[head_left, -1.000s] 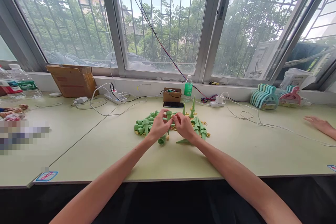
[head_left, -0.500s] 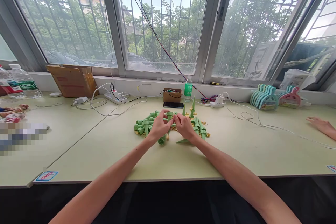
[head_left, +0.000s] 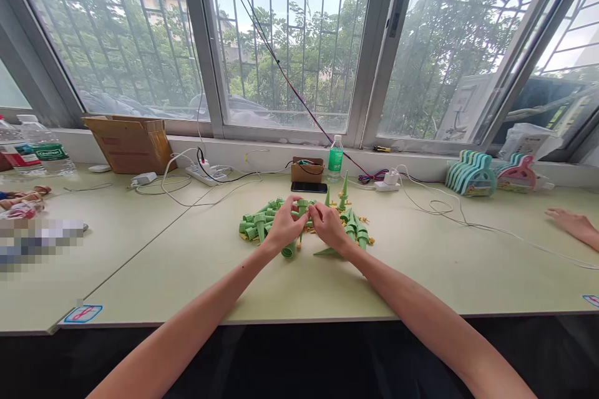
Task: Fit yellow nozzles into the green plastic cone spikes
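My left hand (head_left: 283, 225) is closed around a green plastic watering spike (head_left: 302, 205), its wide collar up and its point down. Close against its side, my right hand (head_left: 328, 225) has thumb and fingers pinched together; what sits in the pinch is too small and covered to make out. A heap of green spikes (head_left: 259, 222) lies by my left hand, with small yellow pieces among them. Beside my right hand are more spikes (head_left: 361, 234) with yellow parts, and one spike (head_left: 345, 192) stands point up behind it. A hollow green tube end (head_left: 288, 250) faces me below my left hand.
Behind the heap are a black phone (head_left: 309, 187), a small cardboard box (head_left: 307, 169) and a green-labelled bottle (head_left: 336, 159). White cables (head_left: 224, 198) cross the table. Hangers (head_left: 470, 174) stand at right, near another person's hand (head_left: 573, 224). A larger carton (head_left: 128, 144) is at left.
Both hands stay in nearly the same place, with only a slight shift of the fingers at the spike. The other person's hand at right has moved very slightly.
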Action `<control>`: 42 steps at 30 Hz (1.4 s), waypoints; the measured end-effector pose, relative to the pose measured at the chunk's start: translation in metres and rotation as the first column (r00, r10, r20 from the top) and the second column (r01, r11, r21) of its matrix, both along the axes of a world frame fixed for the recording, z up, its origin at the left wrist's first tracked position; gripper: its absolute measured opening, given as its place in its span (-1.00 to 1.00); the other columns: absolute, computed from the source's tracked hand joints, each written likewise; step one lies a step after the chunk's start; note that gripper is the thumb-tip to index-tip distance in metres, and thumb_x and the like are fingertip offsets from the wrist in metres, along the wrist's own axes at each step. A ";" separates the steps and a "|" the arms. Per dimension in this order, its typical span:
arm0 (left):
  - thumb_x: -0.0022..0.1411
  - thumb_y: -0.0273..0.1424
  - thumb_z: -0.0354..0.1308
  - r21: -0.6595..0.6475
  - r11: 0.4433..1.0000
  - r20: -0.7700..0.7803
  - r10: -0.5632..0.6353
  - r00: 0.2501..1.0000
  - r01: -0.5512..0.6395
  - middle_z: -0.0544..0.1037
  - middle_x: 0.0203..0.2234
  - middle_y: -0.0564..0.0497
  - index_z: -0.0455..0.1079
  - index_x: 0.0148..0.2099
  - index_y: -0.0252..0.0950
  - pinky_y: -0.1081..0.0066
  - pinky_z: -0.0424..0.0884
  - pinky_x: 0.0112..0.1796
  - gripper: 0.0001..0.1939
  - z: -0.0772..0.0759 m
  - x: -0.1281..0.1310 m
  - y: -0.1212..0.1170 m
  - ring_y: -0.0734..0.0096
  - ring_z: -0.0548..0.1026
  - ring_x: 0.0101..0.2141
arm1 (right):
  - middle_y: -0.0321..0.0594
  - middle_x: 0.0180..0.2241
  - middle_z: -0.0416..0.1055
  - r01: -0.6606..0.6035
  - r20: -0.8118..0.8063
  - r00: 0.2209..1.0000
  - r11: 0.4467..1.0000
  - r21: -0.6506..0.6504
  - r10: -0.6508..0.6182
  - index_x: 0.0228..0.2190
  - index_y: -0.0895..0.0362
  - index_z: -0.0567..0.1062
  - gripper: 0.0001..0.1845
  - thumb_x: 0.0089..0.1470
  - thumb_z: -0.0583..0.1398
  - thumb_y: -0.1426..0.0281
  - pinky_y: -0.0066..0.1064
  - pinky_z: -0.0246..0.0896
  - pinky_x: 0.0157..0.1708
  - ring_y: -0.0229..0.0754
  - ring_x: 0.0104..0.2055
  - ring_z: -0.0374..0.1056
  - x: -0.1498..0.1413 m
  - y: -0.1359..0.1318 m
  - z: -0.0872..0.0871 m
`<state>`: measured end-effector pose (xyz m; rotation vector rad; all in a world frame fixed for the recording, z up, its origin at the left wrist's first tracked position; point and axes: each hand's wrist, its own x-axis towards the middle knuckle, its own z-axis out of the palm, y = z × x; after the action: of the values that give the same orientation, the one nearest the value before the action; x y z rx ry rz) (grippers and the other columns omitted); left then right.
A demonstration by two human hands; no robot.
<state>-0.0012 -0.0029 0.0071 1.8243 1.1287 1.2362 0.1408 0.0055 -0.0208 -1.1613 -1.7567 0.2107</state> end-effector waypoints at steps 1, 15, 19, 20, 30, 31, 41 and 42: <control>0.10 -0.28 0.16 0.003 1.000 -0.004 0.003 1.000 -0.003 0.29 -0.40 0.11 0.24 -0.03 -0.24 0.58 0.22 -0.67 -0.62 0.000 0.000 0.000 0.68 0.31 -0.68 | -0.37 -0.65 0.17 0.005 0.005 1.000 1.000 0.003 -0.005 -0.58 0.10 0.18 -0.59 0.27 -0.06 0.21 -0.46 -0.14 -0.53 -0.31 -0.59 0.03 0.000 0.001 -0.001; 0.08 -0.30 0.17 -0.020 1.000 0.047 -0.016 0.999 0.017 0.29 -0.41 0.11 0.25 -0.05 -0.23 0.59 0.26 -0.65 -0.62 0.002 0.000 -0.002 0.66 0.34 -0.65 | -0.37 -0.64 0.20 0.011 0.019 1.000 1.000 -0.019 -0.011 -0.55 0.10 0.24 -0.59 0.27 -0.06 0.19 -0.47 -0.12 -0.52 -0.30 -0.59 0.04 0.000 -0.001 0.001; 0.08 -0.31 0.16 -0.010 1.000 0.013 -0.008 1.000 0.008 0.29 -0.39 0.11 0.24 -0.03 -0.24 0.60 0.20 -0.67 -0.61 0.001 0.000 -0.002 0.69 0.31 -0.67 | -0.36 -0.65 0.18 0.014 0.024 1.000 1.000 -0.021 -0.013 -0.58 0.10 0.21 -0.57 0.28 -0.07 0.19 -0.46 -0.13 -0.53 -0.30 -0.59 0.03 0.000 0.001 -0.002; 0.08 -0.31 0.16 -0.009 1.000 0.004 -0.003 1.000 0.003 0.29 -0.39 0.10 0.24 -0.03 -0.24 0.59 0.20 -0.67 -0.61 0.001 0.000 -0.001 0.69 0.30 -0.67 | -0.36 -0.65 0.18 0.007 0.020 1.000 1.000 -0.026 -0.007 -0.58 0.10 0.20 -0.57 0.28 -0.08 0.18 -0.46 -0.14 -0.53 -0.30 -0.59 0.03 0.000 0.001 -0.002; 0.08 -0.31 0.15 -0.031 0.999 0.038 -0.026 0.999 0.027 0.28 -0.38 0.10 0.23 -0.04 -0.22 0.56 0.29 -0.63 -0.62 0.000 0.000 -0.001 0.66 0.35 -0.65 | -0.38 -0.65 0.17 -0.007 0.005 1.000 0.999 -0.032 0.007 -0.56 0.10 0.19 -0.58 0.28 -0.07 0.17 -0.47 -0.14 -0.54 -0.31 -0.60 0.02 0.000 -0.001 0.000; 0.08 -0.31 0.16 -0.025 0.999 0.039 -0.024 0.999 0.025 0.29 -0.38 0.10 0.24 -0.04 -0.23 0.57 0.28 -0.64 -0.62 0.000 0.000 0.000 0.66 0.34 -0.65 | -0.38 -0.65 0.17 -0.005 0.008 1.000 0.999 -0.033 0.005 -0.56 0.10 0.19 -0.58 0.28 -0.07 0.17 -0.47 -0.13 -0.54 -0.31 -0.60 0.02 0.000 -0.001 -0.001; 0.03 -0.34 0.20 -0.022 1.000 0.045 -0.016 0.999 0.017 0.29 -0.43 0.12 0.27 -0.05 -0.25 0.61 0.17 -0.67 -0.60 -0.001 0.000 0.000 0.70 0.26 -0.68 | -0.35 -0.66 0.21 -0.026 0.012 1.000 0.998 -0.052 0.026 -0.56 0.10 0.23 -0.55 0.30 -0.10 0.17 -0.46 -0.10 -0.54 -0.30 -0.61 0.08 0.000 -0.001 -0.002; 0.03 -0.33 0.20 -0.026 0.999 0.043 -0.018 0.999 0.019 0.28 -0.43 0.12 0.26 -0.05 -0.25 0.61 0.17 -0.67 -0.60 0.000 0.000 0.000 0.70 0.26 -0.68 | -0.35 -0.66 0.22 -0.025 0.012 1.000 0.998 -0.058 0.026 -0.56 0.10 0.23 -0.55 0.30 -0.10 0.17 -0.46 -0.09 -0.54 -0.29 -0.61 0.09 0.000 -0.001 -0.002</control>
<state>-0.0013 -0.0027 0.0067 1.7764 1.0971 1.2387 0.1410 0.0049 -0.0225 -1.1841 -1.7873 0.2716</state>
